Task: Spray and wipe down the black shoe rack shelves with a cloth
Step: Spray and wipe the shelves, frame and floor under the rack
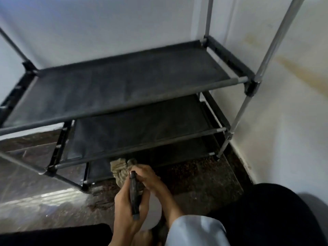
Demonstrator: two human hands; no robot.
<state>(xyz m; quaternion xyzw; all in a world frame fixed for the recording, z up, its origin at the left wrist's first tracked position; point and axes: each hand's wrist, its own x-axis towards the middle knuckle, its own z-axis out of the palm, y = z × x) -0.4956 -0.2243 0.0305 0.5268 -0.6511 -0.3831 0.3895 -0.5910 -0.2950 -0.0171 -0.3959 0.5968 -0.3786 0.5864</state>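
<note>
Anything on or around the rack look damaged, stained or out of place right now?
Yes: the wall right of the shoe rack carries yellowish-brown streaks and blotches, like old water staining. The shelves hang level and nothing has spilled. The cloth sits bunched at the lowest shelf.

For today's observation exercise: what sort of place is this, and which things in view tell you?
Probably a corner of a home, perhaps an entryway. A black fabric-shelved shoe rack stands against stained white walls on a speckled stone floor, while the right hand holds a cloth at the bottom shelf.
</note>
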